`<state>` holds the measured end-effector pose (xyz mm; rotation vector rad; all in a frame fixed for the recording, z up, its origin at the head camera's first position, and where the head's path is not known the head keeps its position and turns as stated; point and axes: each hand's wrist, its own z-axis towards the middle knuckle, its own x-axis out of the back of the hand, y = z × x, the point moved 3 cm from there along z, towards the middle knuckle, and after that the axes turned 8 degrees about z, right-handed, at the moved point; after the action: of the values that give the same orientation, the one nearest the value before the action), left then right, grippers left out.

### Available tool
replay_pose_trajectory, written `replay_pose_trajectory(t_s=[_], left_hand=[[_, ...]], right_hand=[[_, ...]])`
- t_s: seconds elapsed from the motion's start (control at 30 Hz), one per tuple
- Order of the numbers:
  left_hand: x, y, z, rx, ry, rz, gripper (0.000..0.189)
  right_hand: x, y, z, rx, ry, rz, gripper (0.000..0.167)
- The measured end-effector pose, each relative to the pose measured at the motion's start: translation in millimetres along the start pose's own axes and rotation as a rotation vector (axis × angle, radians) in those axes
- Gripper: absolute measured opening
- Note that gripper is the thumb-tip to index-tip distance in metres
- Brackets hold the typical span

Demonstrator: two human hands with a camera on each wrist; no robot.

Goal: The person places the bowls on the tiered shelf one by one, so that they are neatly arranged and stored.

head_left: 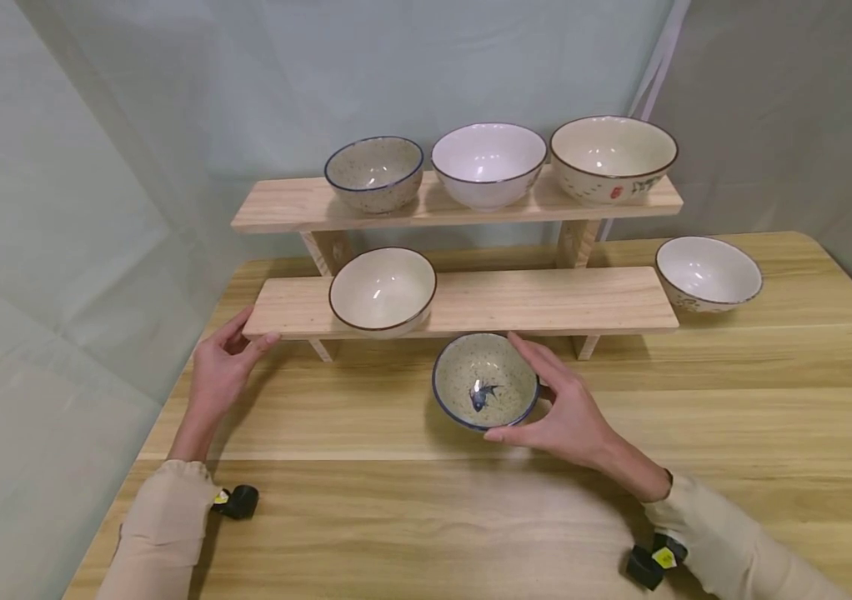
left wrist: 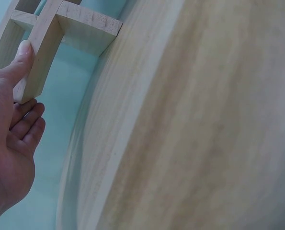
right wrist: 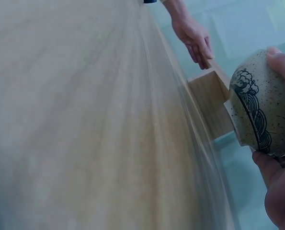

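My right hand (head_left: 572, 417) grips a speckled grey bowl (head_left: 474, 371) by its right side, thumb at the near rim and fingers at the far rim. A blue fish is painted inside it, and its rim is blue. In the right wrist view a dark wave pattern runs round the bowl's outside (right wrist: 271, 100), and its foot is off the table. My left hand (head_left: 222, 367) holds the left end of the lower board of a wooden two-tier shelf (head_left: 546, 304). In the left wrist view the thumb (left wrist: 22, 60) lies on the board's edge, the other fingers curled at its end.
On the lower board stands a cream bowl (head_left: 383, 290) with a brown rim. The upper board carries a speckled bowl (head_left: 375, 175), a white bowl (head_left: 489, 162) and a larger cream bowl (head_left: 609, 158). Another white bowl (head_left: 707, 273) sits on the wooden table (head_left: 786, 400), right of the shelf.
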<state>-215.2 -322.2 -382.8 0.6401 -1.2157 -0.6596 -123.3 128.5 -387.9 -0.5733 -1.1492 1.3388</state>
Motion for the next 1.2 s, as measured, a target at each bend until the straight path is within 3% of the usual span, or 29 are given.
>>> replay_pose_trajectory(t_s=[0.47,1.2], left_hand=[[0.1,2.3,2.0,-0.003,-0.005,-0.017,0.069],[-0.8,1.0,1.2,-0.015,0.004,-0.014,0.068]], right_hand=[[12,-4,12.4,0.053,0.062,0.080,0.112],[25,-16,30.5,0.147,0.094,0.191,0.111]])
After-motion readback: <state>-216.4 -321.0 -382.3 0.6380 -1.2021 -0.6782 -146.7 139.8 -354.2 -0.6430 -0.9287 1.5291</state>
